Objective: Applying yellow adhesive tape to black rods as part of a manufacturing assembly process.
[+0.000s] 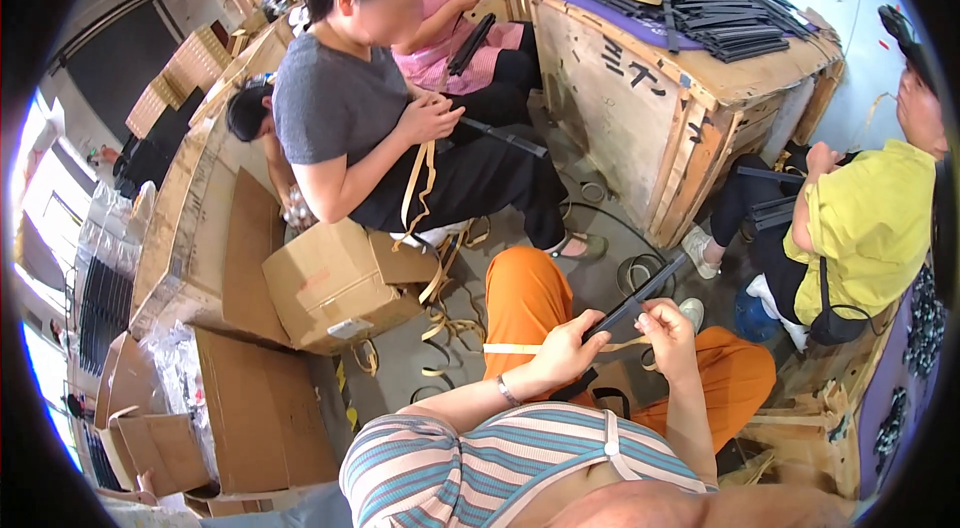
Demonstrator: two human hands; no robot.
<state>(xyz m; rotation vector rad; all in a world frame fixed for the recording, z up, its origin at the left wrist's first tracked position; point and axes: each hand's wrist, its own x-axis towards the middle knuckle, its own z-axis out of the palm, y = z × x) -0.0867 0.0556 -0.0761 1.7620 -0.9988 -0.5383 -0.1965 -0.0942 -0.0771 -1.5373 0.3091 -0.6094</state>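
Left hand (567, 354) is clamped on a long, narrow black strip (625, 308) right of the frame's lower centre; right hand (669, 333) pinches a thin tan ribbon (624, 343) beside it. Beneath spread orange trousers (527, 298); a brown cardboard box (335, 293) sits left of centre.

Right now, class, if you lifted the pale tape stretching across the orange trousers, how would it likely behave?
The pale tape would probably flop, since similar tape dangles in a wavy line below the co-worker's hands. It should feel light, looking narrow and thin. It may curl: loose strips lie looped on the floor.
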